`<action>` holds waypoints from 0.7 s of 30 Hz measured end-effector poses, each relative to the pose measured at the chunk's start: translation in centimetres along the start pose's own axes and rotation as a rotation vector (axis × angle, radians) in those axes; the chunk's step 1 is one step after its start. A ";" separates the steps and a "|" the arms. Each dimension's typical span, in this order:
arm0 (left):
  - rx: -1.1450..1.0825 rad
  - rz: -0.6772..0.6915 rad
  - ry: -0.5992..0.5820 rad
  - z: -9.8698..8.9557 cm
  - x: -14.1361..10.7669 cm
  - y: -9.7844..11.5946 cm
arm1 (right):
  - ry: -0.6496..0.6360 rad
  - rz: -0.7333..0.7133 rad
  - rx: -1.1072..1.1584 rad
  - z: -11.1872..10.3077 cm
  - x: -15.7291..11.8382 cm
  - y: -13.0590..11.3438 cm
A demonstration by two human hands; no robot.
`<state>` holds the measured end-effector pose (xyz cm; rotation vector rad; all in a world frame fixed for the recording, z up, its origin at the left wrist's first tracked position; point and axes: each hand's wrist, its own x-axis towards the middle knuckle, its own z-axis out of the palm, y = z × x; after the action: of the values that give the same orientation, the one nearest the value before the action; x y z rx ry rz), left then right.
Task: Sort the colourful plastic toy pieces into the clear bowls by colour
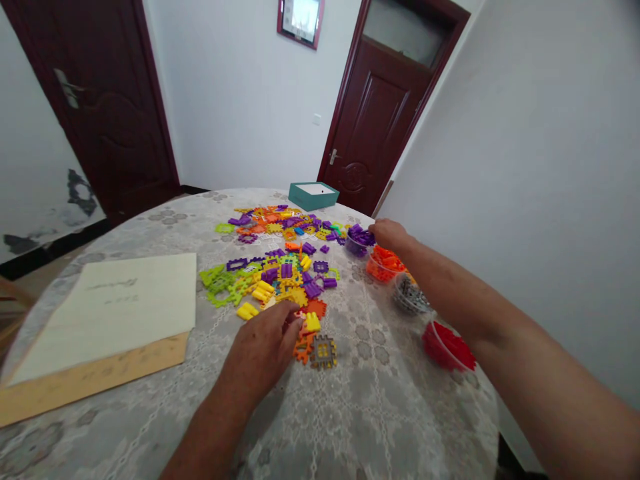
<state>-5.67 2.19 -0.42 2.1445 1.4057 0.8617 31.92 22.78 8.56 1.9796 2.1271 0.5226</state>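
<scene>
My left hand (267,343) is at the near edge of a pile of plastic pieces, its fingers curled by orange and yellow pieces; what they hold, if anything, is hidden. Yellow pieces (263,291), green pieces (215,283) and purple pieces (313,287) lie in this pile. My right hand (390,233) reaches out to the bowl of purple pieces (357,245), fingers closed together at its right rim. Whatever is between those fingers is too small to make out. A grey square piece (324,352) lies right of my left hand.
Bowls of orange pieces (383,265), grey pieces (410,295) and red pieces (447,347) line the right side. A second mixed pile (275,223) lies farther back, before a teal box (313,196). Paper sheets (110,307) lie at the left.
</scene>
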 end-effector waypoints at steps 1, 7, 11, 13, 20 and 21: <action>0.003 -0.001 -0.004 0.0 0.0 -0.1 | -0.010 -0.010 -0.008 0.4 0.2 -0.1; 0.024 -0.008 -0.025 -0.1 -0.1 -0.1 | -0.048 -0.045 -0.023 2.2 0.5 -1.2; 0.016 -0.007 -0.023 -0.3 -0.1 0.1 | -0.049 -0.015 -0.019 1.9 0.0 -1.3; 0.005 0.000 -0.020 -0.3 -0.1 0.1 | -0.036 0.015 -0.022 0.9 -0.6 -1.1; 0.035 0.019 0.010 -0.3 -0.2 -0.1 | 0.240 0.204 0.096 -3.3 -7.1 -3.2; 0.043 0.018 0.015 -0.3 -0.2 -0.1 | 0.293 0.197 0.160 -3.2 -8.4 -4.1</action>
<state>-6.00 2.10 -0.34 2.1905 1.4266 0.8633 27.70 13.82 9.10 2.3460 2.2098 0.7368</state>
